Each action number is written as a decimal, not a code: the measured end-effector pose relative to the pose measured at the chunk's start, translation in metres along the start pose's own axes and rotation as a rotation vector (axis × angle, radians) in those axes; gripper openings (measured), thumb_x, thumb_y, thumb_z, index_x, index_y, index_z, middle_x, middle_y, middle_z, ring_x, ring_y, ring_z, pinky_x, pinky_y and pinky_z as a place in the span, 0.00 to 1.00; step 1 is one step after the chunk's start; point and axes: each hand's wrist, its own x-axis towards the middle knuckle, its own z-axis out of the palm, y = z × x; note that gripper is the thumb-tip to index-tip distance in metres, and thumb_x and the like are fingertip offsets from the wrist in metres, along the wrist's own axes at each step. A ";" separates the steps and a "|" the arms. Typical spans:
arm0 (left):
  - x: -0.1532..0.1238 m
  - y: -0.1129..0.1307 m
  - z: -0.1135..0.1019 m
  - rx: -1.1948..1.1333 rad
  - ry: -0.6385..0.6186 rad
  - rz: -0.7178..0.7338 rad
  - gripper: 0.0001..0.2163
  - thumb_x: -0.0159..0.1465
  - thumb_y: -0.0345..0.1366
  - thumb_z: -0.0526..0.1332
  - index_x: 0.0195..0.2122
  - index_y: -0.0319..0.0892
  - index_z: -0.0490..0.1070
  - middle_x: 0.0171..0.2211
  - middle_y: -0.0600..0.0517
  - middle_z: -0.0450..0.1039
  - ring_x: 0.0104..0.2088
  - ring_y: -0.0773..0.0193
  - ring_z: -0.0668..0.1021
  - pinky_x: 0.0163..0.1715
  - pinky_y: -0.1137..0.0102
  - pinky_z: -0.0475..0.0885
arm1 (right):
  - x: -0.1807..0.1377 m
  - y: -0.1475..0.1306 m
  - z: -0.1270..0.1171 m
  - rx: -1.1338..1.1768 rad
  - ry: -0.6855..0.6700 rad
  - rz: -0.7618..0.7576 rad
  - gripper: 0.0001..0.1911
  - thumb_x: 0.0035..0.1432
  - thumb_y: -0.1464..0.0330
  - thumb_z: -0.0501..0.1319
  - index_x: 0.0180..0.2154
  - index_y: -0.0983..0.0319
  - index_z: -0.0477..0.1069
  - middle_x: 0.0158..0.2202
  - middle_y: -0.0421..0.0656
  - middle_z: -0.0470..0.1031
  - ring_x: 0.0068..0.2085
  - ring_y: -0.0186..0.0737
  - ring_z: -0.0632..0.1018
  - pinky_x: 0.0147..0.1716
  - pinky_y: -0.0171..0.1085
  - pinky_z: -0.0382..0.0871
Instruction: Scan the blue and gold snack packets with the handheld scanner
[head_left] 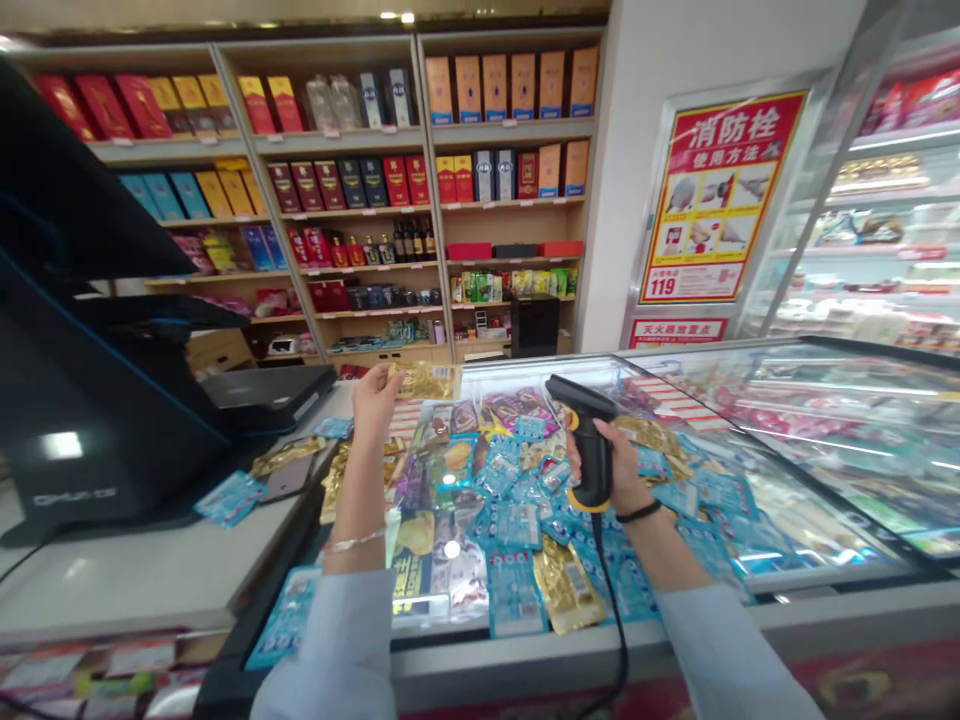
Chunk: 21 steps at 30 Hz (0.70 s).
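My left hand pinches a gold foil packet by its left end, raised above the freezer's glass top. A barcode patch shows near the packet's upper edge. In my right hand is a black and yellow barcode scanner, gripped round its handle, its head pointing up and left. Its black cord hangs toward me. Beneath both hands lie many blue packets, heaped on the glass. Among them, nearest me, is another gold packet with a barcode facing up.
At left a black checkout terminal stands on a pale counter. A phone and a blue packet lie beside it. Shelves of boxes line the back wall. The chest freezer's glass extends rightward.
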 end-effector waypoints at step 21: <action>-0.036 -0.072 -0.098 1.429 0.201 -0.071 0.17 0.63 0.34 0.53 0.48 0.35 0.74 0.49 0.34 0.73 0.51 0.41 0.71 0.47 0.54 0.65 | 0.056 0.193 0.155 0.322 0.043 0.411 0.20 0.50 0.51 0.62 0.29 0.62 0.70 0.16 0.38 0.71 0.15 0.35 0.70 0.11 0.31 0.61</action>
